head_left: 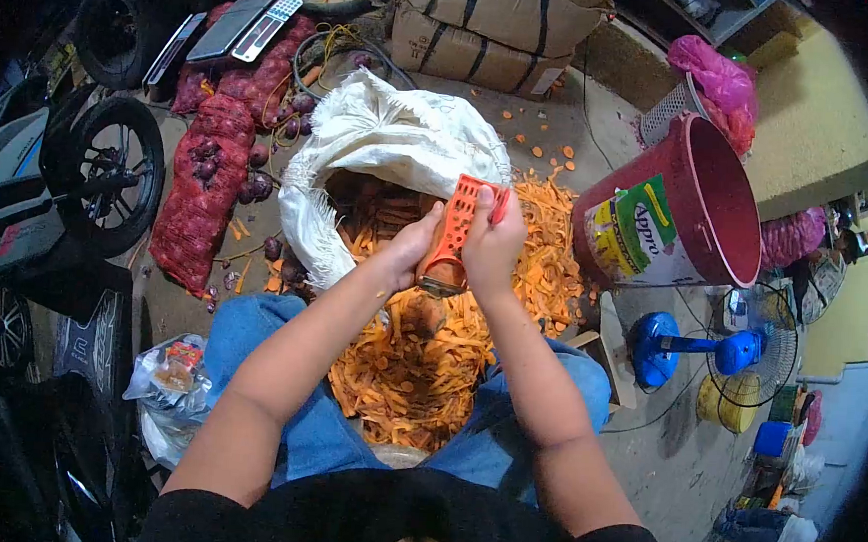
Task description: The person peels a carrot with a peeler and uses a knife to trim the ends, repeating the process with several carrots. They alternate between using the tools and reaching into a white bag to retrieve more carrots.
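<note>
Floor (pixel 655 468) below, hands (pixel 413 250) (pixel 496 247) partly hide a red tool (pixel 450 230).

Your right hand (pixel 495 245) grips a red peeler (pixel 454 215), and your left hand (pixel 415 249) holds a carrot (pixel 444 272) against it. Orange peels (pixel 412 384) lie heaped between your legs (pixel 320 433), near a white sack (pixel 408 130) and a red bucket (pixel 661 210).

Most fingers of the left hand (pixel 413 249) are hidden behind the red tool (pixel 454 223); markings on the white keypad (pixel 267 28) are illegibly small.
</note>
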`<state>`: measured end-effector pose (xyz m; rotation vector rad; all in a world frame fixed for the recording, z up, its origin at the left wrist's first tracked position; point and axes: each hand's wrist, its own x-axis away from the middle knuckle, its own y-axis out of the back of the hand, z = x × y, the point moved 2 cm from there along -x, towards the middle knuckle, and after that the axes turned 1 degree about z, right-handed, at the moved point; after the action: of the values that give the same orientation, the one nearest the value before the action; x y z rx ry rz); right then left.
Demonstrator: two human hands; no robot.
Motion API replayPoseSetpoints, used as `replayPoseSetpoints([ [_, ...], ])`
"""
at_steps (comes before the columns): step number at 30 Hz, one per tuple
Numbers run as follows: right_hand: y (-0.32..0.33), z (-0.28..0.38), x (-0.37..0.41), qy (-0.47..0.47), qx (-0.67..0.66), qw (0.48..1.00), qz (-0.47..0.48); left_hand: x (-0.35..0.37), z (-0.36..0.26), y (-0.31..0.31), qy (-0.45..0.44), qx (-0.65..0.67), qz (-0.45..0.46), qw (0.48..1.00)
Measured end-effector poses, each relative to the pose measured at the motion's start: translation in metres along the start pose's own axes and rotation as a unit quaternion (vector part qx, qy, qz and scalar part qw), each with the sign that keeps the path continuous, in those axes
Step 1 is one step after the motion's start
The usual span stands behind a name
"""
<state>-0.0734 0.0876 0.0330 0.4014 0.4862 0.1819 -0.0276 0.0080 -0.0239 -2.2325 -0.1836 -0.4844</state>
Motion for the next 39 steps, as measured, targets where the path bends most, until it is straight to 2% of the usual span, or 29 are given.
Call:
replayPoseSetpoints([
  [2,0.003,-0.010,-0.007,-0.027,-0.025,0.999,-0.001,0.004,-0.001,-0.004,0.026,-0.051,0.003,0.998],
  [4,0.011,-0.023,-0.022,-0.012,-0.020,0.995,-0.095,0.012,-0.005,-0.016,0.051,-0.127,0.006,0.991],
  [8,0.052,-0.071,-0.062,-0.084,0.058,0.968,-0.227,0.031,0.005,-0.031,0.122,-0.119,0.046,0.984],
  [9,0.055,-0.068,-0.062,-0.085,0.058,0.968,-0.230,0.037,0.001,-0.037,0.134,-0.126,0.054,0.981],
  [11,0.062,-0.060,-0.064,-0.145,-0.003,0.957,-0.252,0.037,-0.002,-0.037,0.142,-0.135,0.062,0.979],
  [13,0.055,-0.031,-0.054,-0.165,-0.045,0.960,-0.223,0.024,0.001,-0.021,0.120,-0.061,0.030,0.990],
  [15,0.037,-0.011,-0.040,-0.128,-0.180,0.966,-0.136,0.012,0.002,-0.004,0.121,-0.032,0.044,0.991],
  [17,0.016,-0.008,-0.019,-0.053,-0.156,0.984,-0.064,0.005,0.000,0.004,0.076,0.046,0.127,0.988],
  [18,0.010,0.003,-0.008,-0.028,-0.102,0.994,-0.034,0.011,-0.006,-0.008,0.058,0.080,0.032,0.995],
  [19,0.006,0.012,-0.001,-0.004,-0.047,0.999,-0.005,0.011,-0.004,-0.008,0.058,0.080,0.031,0.995],
  [23,0.004,0.008,-0.001,-0.019,-0.047,0.999,-0.010,0.009,-0.006,-0.009,0.015,-0.007,-0.038,0.999],
  [25,0.006,0.004,-0.006,-0.021,-0.039,0.999,-0.020,0.008,-0.008,-0.010,0.045,-0.016,0.004,0.999],
  [26,0.005,-0.009,-0.011,0.025,0.014,0.998,-0.059,0.004,-0.003,-0.001,0.063,-0.059,0.040,0.995],
  [27,0.012,-0.017,-0.024,-0.014,-0.016,0.995,-0.094,0.009,-0.002,-0.006,0.064,-0.059,0.040,0.995],
  [28,0.021,-0.026,-0.037,-0.053,-0.046,0.989,-0.129,0.019,0.000,-0.016,0.103,-0.067,0.037,0.992],
  [30,0.041,-0.053,-0.056,-0.107,-0.019,0.970,-0.218,0.042,-0.006,-0.037,0.165,-0.097,0.007,0.981],
  [31,0.050,-0.060,-0.060,-0.108,-0.018,0.969,-0.221,0.043,-0.002,-0.038,0.167,-0.100,0.008,0.981],
  [33,0.060,-0.065,-0.062,-0.236,0.003,0.940,-0.248,0.042,0.002,-0.038,0.128,-0.091,0.042,0.987],
  [34,0.061,-0.056,-0.062,-0.180,0.026,0.952,-0.245,0.040,0.001,-0.032,0.137,-0.079,0.035,0.987],
  [35,0.058,-0.049,-0.057,-0.179,0.026,0.952,-0.245,0.035,0.000,-0.026,0.137,-0.078,0.035,0.987],
  [37,0.040,-0.022,-0.044,-0.139,-0.125,0.969,-0.161,0.020,0.000,-0.010,0.122,0.011,0.026,0.992],
  [38,0.030,-0.016,-0.035,-0.107,-0.144,0.977,-0.115,0.011,0.003,0.003,0.114,0.090,0.116,0.983],
  [39,0.019,-0.011,-0.025,-0.075,-0.162,0.982,-0.068,0.010,0.001,0.000,0.111,0.091,0.117,0.983],
])
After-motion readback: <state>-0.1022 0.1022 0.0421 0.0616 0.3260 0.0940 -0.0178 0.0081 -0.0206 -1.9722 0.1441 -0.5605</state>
